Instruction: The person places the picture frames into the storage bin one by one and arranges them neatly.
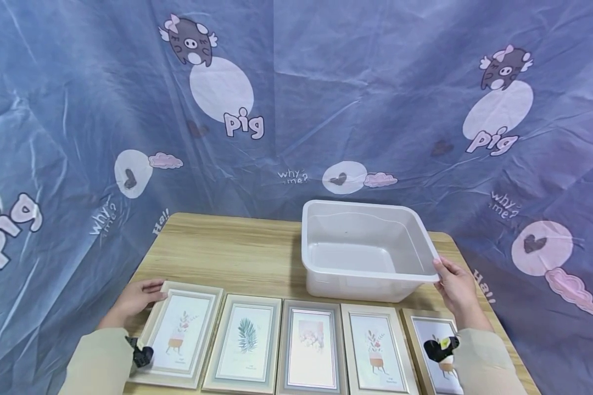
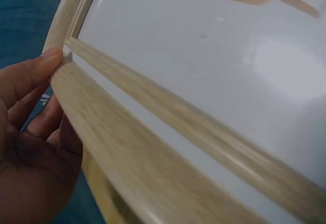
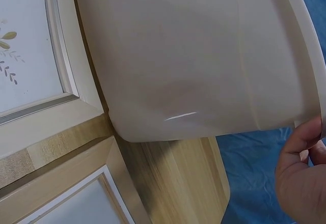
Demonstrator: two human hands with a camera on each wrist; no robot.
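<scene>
My left hand [image 1: 135, 300] pinches the upper left corner of the leftmost picture frame [image 1: 183, 332], light wood with a potted-plant print. The left wrist view shows the thumb on top of this frame [image 2: 127, 132] and the fingers curled beneath its edge. At the right, my right hand [image 1: 457, 286] grips the front right corner of a pale grey plastic bin [image 1: 356, 286], thumb on the rim. Close up in the right wrist view, the fingers of that hand [image 3: 300, 178] curl under the rim of the bin [image 3: 193, 61]. The bin stands upright, its visible floor bare.
Beside the left frame, in a row along the front, lie a palm-leaf frame [image 1: 247, 336], a pink-print frame [image 1: 312, 343], another potted-plant frame [image 1: 377, 351] and a rightmost frame [image 1: 420, 332] partly behind my right sleeve. The wooden table [image 1: 237, 247] meets a blue patterned cloth [image 1: 306, 99].
</scene>
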